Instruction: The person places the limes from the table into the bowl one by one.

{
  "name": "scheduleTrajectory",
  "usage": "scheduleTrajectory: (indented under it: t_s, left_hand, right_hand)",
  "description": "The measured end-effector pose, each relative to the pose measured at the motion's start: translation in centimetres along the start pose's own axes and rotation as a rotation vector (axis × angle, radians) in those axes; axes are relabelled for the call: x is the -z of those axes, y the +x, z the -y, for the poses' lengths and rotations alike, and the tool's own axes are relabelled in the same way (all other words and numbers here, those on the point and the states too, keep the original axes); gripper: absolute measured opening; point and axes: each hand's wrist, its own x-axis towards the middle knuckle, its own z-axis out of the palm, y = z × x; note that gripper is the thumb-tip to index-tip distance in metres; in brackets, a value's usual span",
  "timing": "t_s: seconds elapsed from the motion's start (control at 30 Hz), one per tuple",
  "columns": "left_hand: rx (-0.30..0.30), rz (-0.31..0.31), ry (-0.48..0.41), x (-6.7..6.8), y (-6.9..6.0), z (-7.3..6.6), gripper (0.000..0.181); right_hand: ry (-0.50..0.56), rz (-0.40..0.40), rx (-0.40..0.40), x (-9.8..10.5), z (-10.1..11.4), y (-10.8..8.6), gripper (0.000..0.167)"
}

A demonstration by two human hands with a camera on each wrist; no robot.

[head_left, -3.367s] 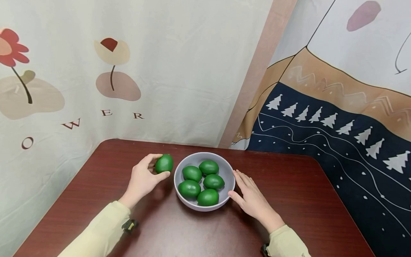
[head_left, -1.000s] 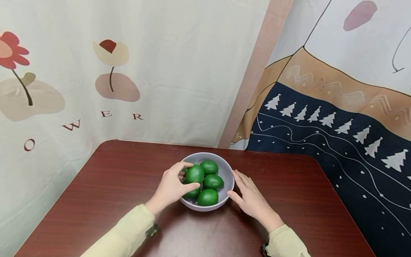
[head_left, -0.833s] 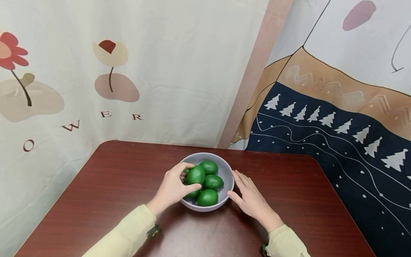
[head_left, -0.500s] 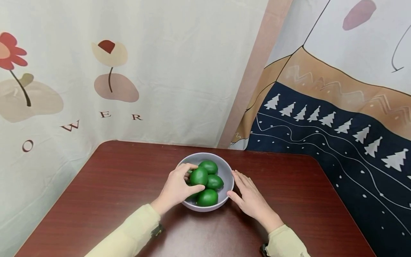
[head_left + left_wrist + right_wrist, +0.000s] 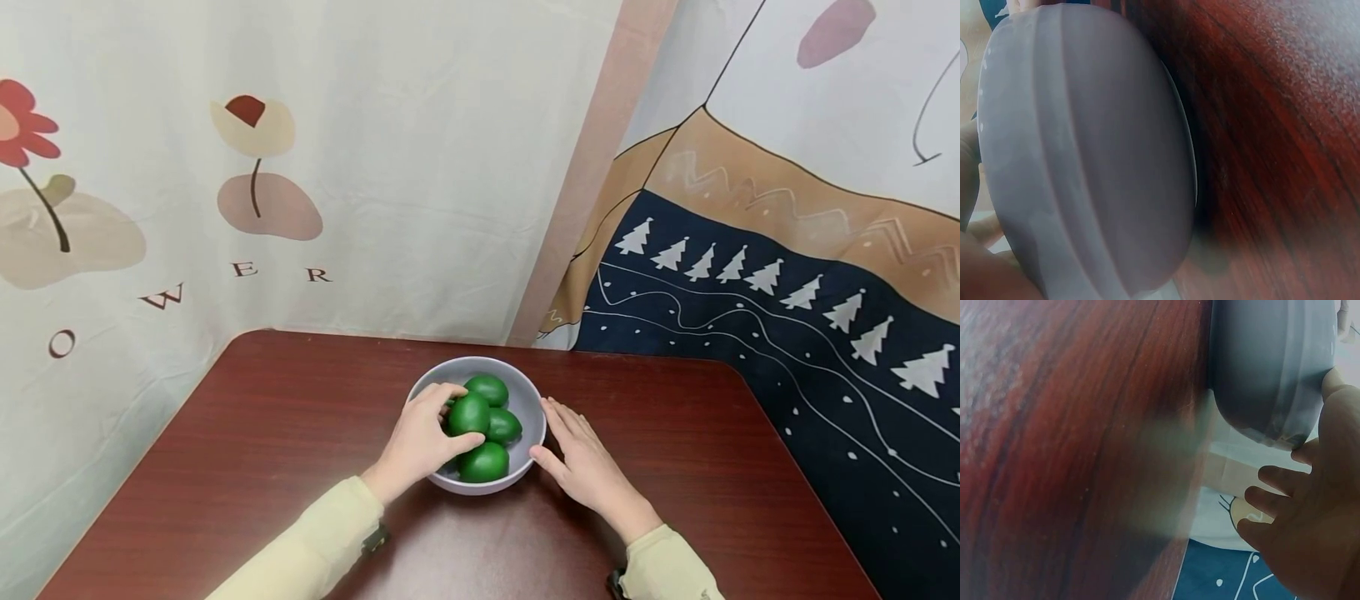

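Observation:
In the head view, my left hand (image 5: 418,435) reaches over the left rim of a round grey bowl (image 5: 532,410). Its thumb and fingers grip a green lime (image 5: 470,414), which is over the other limes. Several more limes (image 5: 483,462) lie in the bowl, some partly hidden behind that hand. At the bowl's right side, my right hand (image 5: 588,467) rests its fingertips and thumb on the wall, fingers nearly straight. The left wrist view is filled by the bowl's outer wall (image 5: 1116,156), and the gripped lime is hidden there. Fingertips touch the bowl (image 5: 1266,362) in the right wrist view.
The bowl stands near the far edge of a dark red wooden table (image 5: 247,442). Behind the table hang a pale curtain (image 5: 420,208) with printed flowers and a dark blue cloth (image 5: 675,308) with white trees.
My left hand has carried its lime from left of the bowl to above the fruit inside, still drifting slightly right in the last second. My right hand has stayed against the bowl.

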Motion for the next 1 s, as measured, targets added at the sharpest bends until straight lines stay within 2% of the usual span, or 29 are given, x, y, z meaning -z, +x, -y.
scheduleTrajectory:
  t_s: [0.13, 0.47, 0.8, 1.0]
  left_hand:
    - [-0.006, -0.003, 0.011, 0.0, -0.1, 0.0, 0.057]
    - [0.003, -0.002, -0.026, 0.5, -0.5, 0.0, 0.062]
    - [-0.071, -0.047, -0.029, 1.1, -1.2, 0.5, 0.063]
    - [-0.054, -0.038, -0.041, 1.8, -1.6, 0.7, 0.063]
  right_hand:
    - [-0.003, 0.001, 0.002, 0.0, 0.1, 0.0, 0.076]
    - [-0.003, -0.004, 0.008, -0.1, 0.1, 0.0, 0.076]
    - [-0.010, -0.011, 0.019, -0.3, 0.0, 0.0, 0.076]
    - [-0.015, -0.024, 0.021, -0.2, 0.0, 0.0, 0.076]
